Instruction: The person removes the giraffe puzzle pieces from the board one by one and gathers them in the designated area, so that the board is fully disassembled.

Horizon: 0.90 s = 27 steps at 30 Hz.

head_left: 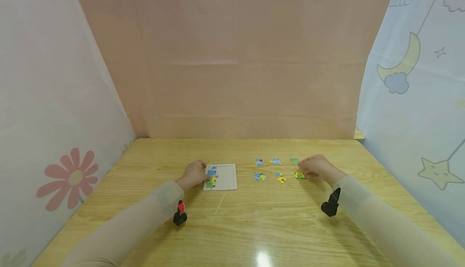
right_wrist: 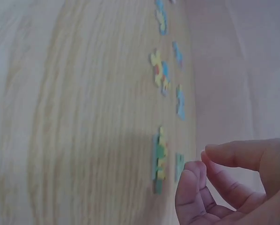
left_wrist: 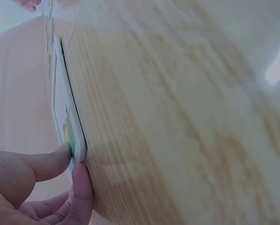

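Observation:
A white square puzzle tray [head_left: 227, 177] lies on the table, with joined puzzle pieces [head_left: 212, 183] filling its left side. My left hand [head_left: 193, 175] pinches the tray's left edge; in the left wrist view the thumb [left_wrist: 60, 158] presses on top and the fingers are at the side and underneath. At the right, my right hand [head_left: 317, 167] hovers by a green puzzle piece [head_left: 294, 160] and a yellow-green puzzle piece [head_left: 299, 175]. Its fingers [right_wrist: 189, 185] are loosely bent, the thumb near the index fingertip, and nothing shows between them.
Loose pieces lie in two rows between tray and right hand: a blue-red piece [head_left: 259, 162], a pale blue piece [head_left: 276, 161], a blue-green piece [head_left: 260, 176] and a yellow piece [head_left: 281, 177]. A brown backdrop [head_left: 232, 77] stands behind the wooden table [head_left: 232, 226]; patterned sheets flank it.

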Tool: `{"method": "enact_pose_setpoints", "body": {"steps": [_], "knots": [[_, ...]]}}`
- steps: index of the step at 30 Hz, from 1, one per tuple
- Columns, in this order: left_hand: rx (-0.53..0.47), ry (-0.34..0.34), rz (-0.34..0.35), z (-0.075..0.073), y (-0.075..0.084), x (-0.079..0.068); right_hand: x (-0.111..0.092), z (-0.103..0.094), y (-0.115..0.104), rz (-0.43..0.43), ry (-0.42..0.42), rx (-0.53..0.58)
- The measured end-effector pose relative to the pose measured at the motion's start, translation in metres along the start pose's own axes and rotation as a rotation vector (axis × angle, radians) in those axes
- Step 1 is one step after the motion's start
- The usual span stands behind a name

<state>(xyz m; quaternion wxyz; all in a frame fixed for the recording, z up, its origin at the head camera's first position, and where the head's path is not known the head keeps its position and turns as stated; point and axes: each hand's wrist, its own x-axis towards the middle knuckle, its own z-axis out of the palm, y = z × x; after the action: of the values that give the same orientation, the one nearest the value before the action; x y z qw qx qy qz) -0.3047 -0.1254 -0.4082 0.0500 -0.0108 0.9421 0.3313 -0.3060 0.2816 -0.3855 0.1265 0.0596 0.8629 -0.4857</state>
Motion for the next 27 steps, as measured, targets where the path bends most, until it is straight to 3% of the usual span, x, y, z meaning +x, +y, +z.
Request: {"method": "enact_pose_setpoints", "body": {"steps": [11, 19, 27], "knots": [[0.009, 0.000, 0.013, 0.001, -0.002, 0.001, 0.003, 0.007, -0.031, -0.055, -0.122, 0.155], [0.006, 0.005, 0.013, 0.000, -0.003, 0.003, 0.010, 0.010, -0.040, -0.051, -0.229, 0.361], [0.007, -0.003, -0.001, 0.001, -0.002, 0.002, 0.018, 0.023, -0.046, -0.060, -0.244, 0.384]]}}
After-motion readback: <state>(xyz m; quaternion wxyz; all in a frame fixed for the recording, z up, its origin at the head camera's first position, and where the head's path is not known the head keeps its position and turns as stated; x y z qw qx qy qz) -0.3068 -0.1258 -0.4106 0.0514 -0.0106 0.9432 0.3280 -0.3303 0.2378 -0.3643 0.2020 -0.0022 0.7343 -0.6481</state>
